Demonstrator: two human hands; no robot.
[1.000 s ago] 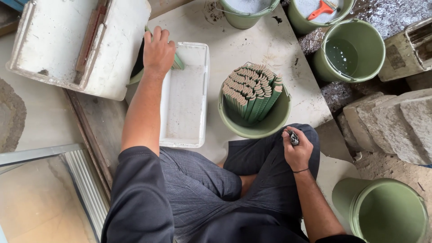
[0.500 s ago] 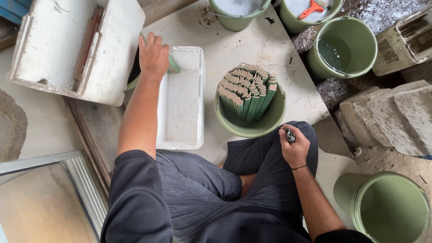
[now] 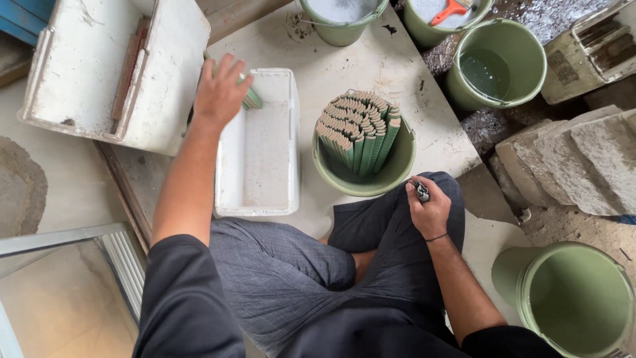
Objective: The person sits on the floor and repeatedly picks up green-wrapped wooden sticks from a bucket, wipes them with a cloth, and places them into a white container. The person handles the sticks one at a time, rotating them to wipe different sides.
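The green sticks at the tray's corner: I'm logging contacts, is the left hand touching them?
Touching. The head view shows the left hand with fingers over the green sticks at the white tray corner.

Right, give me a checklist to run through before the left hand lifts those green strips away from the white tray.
1. Left hand on the green strips: ok, the fingers lie over them at the white tray's far left corner; a closed grasp: cannot tell.
2. Tray interior free: ok, nothing lies in it.
3. Right hand secure: ok, closed on a small dark tool, resting on the knee.
4. Green bucket of upright strips steady: ok, standing level beside the tray.
5. Path clear on the left: not ok, the large white box sits right against the hand.
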